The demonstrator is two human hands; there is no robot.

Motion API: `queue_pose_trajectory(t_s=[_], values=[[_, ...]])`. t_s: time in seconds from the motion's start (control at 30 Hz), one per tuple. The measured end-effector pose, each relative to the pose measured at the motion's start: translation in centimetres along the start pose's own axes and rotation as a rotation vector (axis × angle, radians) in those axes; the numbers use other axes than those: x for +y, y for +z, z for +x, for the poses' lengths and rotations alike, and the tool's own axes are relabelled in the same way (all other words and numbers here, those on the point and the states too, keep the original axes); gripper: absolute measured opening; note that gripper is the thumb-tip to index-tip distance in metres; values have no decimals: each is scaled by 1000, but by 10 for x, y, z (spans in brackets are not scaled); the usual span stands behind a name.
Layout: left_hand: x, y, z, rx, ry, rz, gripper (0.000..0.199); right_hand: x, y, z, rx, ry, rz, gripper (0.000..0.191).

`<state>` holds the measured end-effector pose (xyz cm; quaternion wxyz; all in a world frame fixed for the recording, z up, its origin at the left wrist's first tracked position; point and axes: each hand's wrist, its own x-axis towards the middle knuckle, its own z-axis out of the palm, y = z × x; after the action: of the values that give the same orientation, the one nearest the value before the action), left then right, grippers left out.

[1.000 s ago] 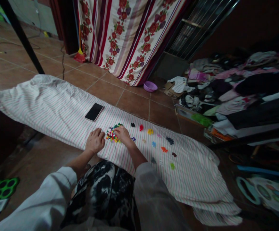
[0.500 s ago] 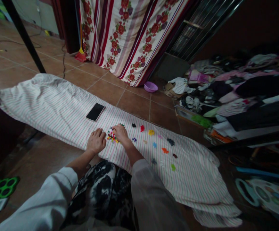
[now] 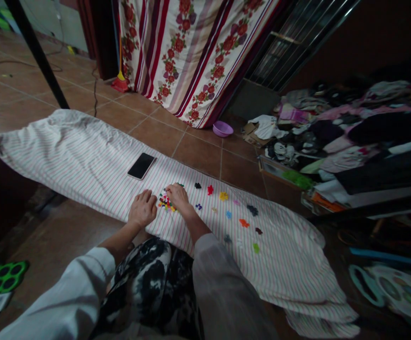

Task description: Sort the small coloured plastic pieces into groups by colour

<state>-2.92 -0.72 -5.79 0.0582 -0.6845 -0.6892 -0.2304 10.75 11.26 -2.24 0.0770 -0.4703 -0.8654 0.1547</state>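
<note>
My left hand [image 3: 143,208] rests on the striped cloth [image 3: 85,160] with its fingers curled in; nothing shows in it. Just to its right lies a mixed pile of tiny coloured pieces [image 3: 166,203], too small to name exactly. Over the pile's right side is my right hand [image 3: 179,196], fingers bent down and drawn together; whatever is at their tips is hidden. Further right, small single-colour heaps lie apart, among them a black heap [image 3: 197,185], a red heap [image 3: 210,190], a yellow heap [image 3: 223,196], an orange heap [image 3: 244,223] and a lime green heap [image 3: 256,248].
A phone [image 3: 141,165] lies on the cloth beyond my left hand. Past the cloth's far edge are a tiled floor [image 3: 198,148], a purple basin [image 3: 222,128] and a flowered curtain [image 3: 191,56]. Clothes and shoes [image 3: 347,127] are piled at the right.
Both hands stay in nearly the same places, the right one still over the mixed pile. The whole view has shifted very slightly.
</note>
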Motion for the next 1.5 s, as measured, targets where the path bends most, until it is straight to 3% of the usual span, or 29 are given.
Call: queue_pose_trajectory(t_s=[0.33, 0.63, 0.97, 1.3, 1.5], values=[[0, 0, -1, 20, 14, -1, 25, 12, 11, -5, 174, -16, 311, 18], [-1, 1, -1, 21, 18, 12, 25, 31, 14, -7, 339, 79, 520, 15], [-3, 4, -1, 25, 26, 23, 27, 88, -4, -11, 572, 263, 385, 29], [-4, 5, -2, 25, 34, 45, 27, 120, -12, -3, 635, 417, 283, 37], [-2, 4, -1, 27, 27, 40, 27, 130, -9, 0, 589, 456, 269, 38]])
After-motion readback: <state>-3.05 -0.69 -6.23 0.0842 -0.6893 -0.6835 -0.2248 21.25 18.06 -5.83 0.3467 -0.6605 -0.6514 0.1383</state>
